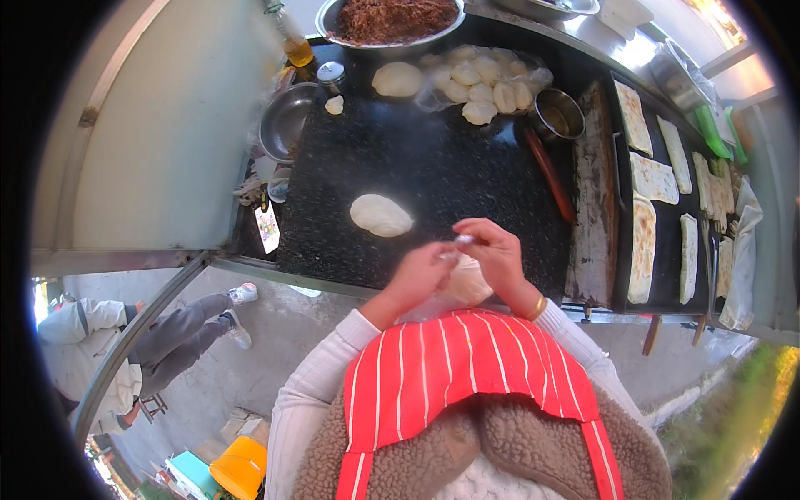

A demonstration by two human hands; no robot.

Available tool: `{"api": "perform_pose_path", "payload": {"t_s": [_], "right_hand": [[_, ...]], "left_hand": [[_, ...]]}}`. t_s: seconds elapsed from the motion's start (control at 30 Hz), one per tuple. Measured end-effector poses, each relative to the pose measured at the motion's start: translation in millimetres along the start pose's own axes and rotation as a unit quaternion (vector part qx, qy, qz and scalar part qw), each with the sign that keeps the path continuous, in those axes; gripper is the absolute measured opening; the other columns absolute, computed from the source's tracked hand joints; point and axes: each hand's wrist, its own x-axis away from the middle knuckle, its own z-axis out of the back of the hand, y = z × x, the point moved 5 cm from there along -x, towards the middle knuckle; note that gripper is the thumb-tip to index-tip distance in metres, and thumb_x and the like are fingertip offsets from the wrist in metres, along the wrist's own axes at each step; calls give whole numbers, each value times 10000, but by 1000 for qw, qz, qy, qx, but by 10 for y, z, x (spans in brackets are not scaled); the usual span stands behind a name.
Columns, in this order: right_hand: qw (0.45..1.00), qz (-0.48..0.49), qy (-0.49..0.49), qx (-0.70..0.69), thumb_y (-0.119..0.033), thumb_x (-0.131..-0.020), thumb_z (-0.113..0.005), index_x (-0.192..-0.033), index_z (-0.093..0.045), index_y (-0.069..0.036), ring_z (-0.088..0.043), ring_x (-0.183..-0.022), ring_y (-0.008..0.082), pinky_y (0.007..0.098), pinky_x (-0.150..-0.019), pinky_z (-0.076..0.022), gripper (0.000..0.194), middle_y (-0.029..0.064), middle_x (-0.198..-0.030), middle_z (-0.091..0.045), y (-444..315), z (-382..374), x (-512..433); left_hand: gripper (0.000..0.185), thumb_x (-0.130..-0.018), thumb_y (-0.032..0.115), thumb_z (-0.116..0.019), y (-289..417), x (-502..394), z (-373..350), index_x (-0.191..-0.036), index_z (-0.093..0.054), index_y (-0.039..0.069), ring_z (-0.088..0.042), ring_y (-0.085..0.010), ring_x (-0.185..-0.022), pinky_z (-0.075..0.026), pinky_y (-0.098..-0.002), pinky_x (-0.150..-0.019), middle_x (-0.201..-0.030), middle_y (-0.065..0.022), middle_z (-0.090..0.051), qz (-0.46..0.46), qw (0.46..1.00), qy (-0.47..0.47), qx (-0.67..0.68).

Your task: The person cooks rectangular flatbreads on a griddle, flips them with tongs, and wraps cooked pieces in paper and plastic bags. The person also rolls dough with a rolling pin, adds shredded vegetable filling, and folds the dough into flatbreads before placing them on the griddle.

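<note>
Close in front of my apron, my left hand (428,270) and my right hand (494,247) both pinch the gathered top of a thin clear plastic bag (467,281). Something pale, perhaps flatbread, shows inside the bag; my fingers and blur hide part of it. A flattened oval of dough (381,215) lies on the black speckled worktop (400,156), left of and beyond my hands. Further back, a larger dough piece (398,79) rests beside a plastic sheet with several dough balls (481,78).
Cooked flatbreads (642,244) lie on a griddle (669,250) at the right. A wooden rolling pin (553,178) lies near a metal pot (559,112). At the back stands a bowl of brown filling (397,22). A phone (267,228) is at the left; another person (181,340) is beyond.
</note>
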Motion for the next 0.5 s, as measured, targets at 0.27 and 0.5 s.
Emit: {"api": "perform_pose_path", "payload": {"t_s": [0.27, 0.5], "right_hand": [[929, -292, -207, -93, -215, -956, -650, -1216, -598, 17, -605, -624, 87, 252, -502, -475, 353, 78, -947, -675, 130, -403, -4], [948, 138, -165, 236, -138, -903, -638, -1009, -677, -83, -658, -772, 384, 460, -655, -522, 125, 144, -839, -639, -7, -543, 81]], "left_hand": [[174, -1025, 147, -530, -132, 136, 185, -1068, -624, 8, -492, -60, -553, -370, -191, -506, -724, -39, -615, 56, 966, 117, 223], [255, -1022, 190, -522, -372, 162, 187, -1217, -557, 30, -653, -239, -961, -555, -388, -834, -1029, -140, -667, 137, 863, 132, 469]]}}
